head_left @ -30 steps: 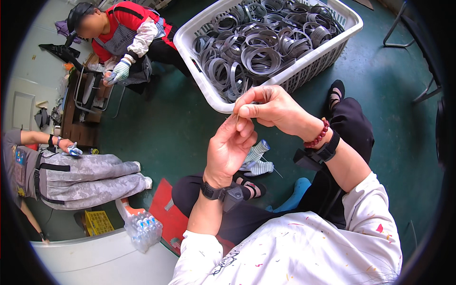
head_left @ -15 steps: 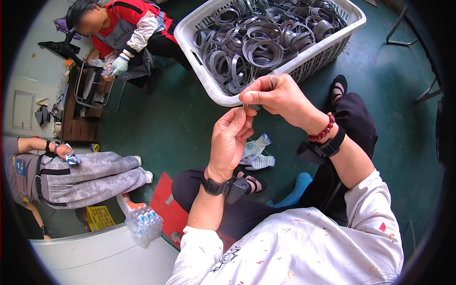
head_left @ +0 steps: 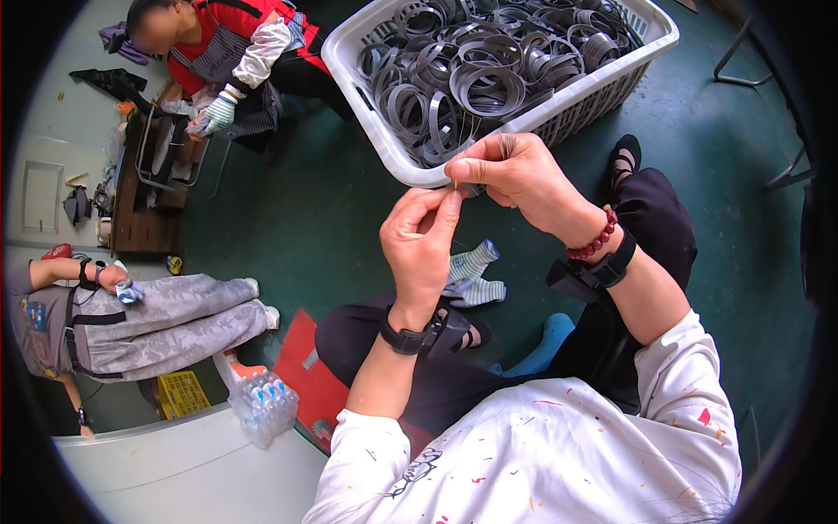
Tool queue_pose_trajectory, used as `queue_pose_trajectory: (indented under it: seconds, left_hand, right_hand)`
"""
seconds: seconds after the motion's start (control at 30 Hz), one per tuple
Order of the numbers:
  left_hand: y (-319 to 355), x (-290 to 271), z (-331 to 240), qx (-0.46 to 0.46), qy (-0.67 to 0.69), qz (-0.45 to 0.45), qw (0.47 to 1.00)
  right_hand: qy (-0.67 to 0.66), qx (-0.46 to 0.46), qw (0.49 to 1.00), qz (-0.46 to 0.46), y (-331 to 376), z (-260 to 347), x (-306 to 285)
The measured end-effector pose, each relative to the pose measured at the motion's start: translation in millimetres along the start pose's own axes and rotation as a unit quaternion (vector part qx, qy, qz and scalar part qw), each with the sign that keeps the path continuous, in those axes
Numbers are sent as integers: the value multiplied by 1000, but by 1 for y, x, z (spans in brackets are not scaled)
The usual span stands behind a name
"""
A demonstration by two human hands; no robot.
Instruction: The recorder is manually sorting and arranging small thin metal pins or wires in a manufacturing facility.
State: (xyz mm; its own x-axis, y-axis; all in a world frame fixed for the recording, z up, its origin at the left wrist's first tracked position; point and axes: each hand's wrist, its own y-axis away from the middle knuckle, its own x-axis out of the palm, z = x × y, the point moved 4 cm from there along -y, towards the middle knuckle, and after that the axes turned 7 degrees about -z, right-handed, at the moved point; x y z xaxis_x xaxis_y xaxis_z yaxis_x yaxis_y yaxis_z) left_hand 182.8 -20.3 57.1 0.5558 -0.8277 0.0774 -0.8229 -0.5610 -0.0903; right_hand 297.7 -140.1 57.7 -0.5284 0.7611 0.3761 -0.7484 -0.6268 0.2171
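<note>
My right hand [head_left: 517, 175] and my left hand [head_left: 423, 246] meet fingertip to fingertip in front of me, above the dark green floor. Both pinch a small thin grey piece [head_left: 466, 189] between thumb and fingers; what it is cannot be made out. A fine thread-like line runs down from the pinch past my left palm. Just beyond my hands stands a white plastic basket [head_left: 377, 131] heaped with several grey metal band rings [head_left: 489, 70]. The right wrist carries a red bead bracelet and a black strap, and on the left is a black watch.
A person in a red vest and gloves [head_left: 218, 112] works at a small rack at the top left. Another person in grey trousers [head_left: 166, 319] is at the left. Striped socks [head_left: 471, 278], a red board [head_left: 301, 375], a bottle pack [head_left: 262, 403] and a yellow crate [head_left: 179, 393] lie nearby.
My hands stay pinched together on the small piece; my left fingers have closed up against the right fingertips. The view has shifted slightly, so the basket sits a bit differently.
</note>
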Motion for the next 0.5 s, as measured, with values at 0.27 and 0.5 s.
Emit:
queue_pose_trajectory:
  seconds: [0.27,0.5]
  left_hand:
    - [-4,-2,0,0,-64,11,998]
    - [3,-1,12,-253,187,127,941]
  right_hand:
    - [45,-31,998,-14,0,4,2]
    - [40,10,999,30,3,1,0]
